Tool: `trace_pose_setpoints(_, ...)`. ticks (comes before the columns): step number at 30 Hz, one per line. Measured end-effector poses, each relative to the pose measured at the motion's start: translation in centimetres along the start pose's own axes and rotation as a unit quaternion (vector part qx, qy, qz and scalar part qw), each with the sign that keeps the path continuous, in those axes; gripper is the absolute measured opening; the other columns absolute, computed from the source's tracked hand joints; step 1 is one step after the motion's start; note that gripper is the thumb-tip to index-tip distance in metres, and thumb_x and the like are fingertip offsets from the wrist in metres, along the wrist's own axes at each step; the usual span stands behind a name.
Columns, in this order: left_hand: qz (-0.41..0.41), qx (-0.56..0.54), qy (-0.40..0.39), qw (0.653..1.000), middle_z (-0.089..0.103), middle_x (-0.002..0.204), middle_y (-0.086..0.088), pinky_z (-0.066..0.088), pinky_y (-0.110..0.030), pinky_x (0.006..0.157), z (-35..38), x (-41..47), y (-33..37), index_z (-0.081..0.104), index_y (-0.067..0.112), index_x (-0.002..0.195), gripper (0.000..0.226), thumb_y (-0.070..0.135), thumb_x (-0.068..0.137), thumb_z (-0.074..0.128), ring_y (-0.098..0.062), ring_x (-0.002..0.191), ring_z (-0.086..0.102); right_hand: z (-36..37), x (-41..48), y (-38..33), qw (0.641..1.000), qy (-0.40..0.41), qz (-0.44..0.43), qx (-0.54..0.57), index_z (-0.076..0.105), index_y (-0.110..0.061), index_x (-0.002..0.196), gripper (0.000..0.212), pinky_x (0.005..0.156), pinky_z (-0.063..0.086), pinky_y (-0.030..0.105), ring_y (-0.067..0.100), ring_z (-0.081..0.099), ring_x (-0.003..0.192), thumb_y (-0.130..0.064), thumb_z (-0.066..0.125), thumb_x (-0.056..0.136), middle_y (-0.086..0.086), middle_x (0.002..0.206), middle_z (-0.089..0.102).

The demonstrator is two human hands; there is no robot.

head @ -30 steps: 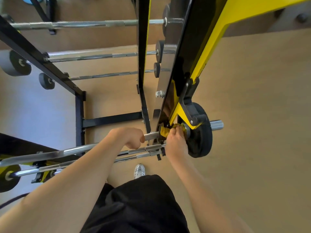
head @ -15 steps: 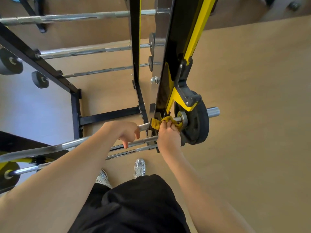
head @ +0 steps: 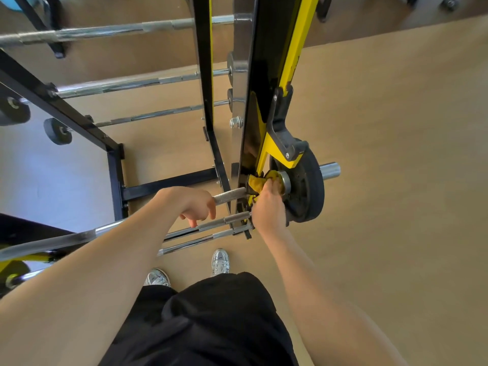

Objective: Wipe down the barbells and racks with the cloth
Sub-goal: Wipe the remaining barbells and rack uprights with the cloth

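The right hand [head: 269,204] grips the yellow cloth [head: 257,182] around the barbell [head: 229,194], beside the plate [head: 306,186]; the left hand [head: 190,204] curls over the barbell. Current step: wiping this end. Next, probably slide the cloth leftward.

A gym (barbells [head: 126,85] racked on steel rack [head: 203,75]).

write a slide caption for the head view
Left hand holds the barbell while right hand grips a yellow cloth around it beside the black weight plate.

Knurled, shiny metal bar [head: 229,194] is seen just left of r. hand [head: 269,210]; soft yellow cloth [head: 254,182] is gripped by it, matt black plate [head: 309,191] alongside.
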State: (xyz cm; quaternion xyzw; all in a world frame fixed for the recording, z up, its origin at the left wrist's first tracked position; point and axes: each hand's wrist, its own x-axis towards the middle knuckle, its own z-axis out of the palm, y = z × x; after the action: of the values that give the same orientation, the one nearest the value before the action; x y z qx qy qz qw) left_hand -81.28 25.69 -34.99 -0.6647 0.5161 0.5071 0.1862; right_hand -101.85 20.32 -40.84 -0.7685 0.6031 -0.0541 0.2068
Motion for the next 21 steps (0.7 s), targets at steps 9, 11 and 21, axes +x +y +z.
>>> trace_pose_setpoints(9,-0.008,0.005,0.005,1.0,0.065,0.13,-0.006,0.06,-0.042,0.098,0.7,-0.3,-0.7,0.062,0.043,0.119,0.048,0.001,0.095,0.055,-0.019,0.097,0.071,-2.6,1.7,-1.5,0.922,-0.059,0.316,0.214,0.025,-0.015,0.152,0.051,0.115,0.04,0.045,0.03,0.057,0.122,-0.026,0.049,0.109,0.008,0.127,0.055)
trace_pose_setpoints(11,-0.007,0.0,0.001,1.0,0.064,0.13,-0.006,0.059,-0.041,0.098,0.9,-0.3,-0.7,0.059,0.043,0.119,0.048,0.001,0.095,0.055,-0.021,0.1,0.07,-2.2,1.6,-1.8,0.856,-0.034,0.374,0.356,0.027,-0.023,0.151,0.042,0.114,0.042,0.037,0.022,0.059,0.106,-0.027,0.041,0.112,0.008,0.123,0.054)
trace_pose_setpoints(21,-0.033,-0.028,-0.041,0.998,0.06,0.141,-0.012,0.058,-0.039,0.093,-0.7,-0.4,0.6,0.066,0.026,0.13,0.044,0.001,0.095,0.056,-0.025,0.1,0.072,0.0,-0.7,-1.2,0.994,0.008,-0.019,-0.103,0.06,-0.012,0.116,0.026,0.101,0.047,0.045,0.028,0.07,0.106,-0.035,0.051,0.107,0.006,0.105,0.076)
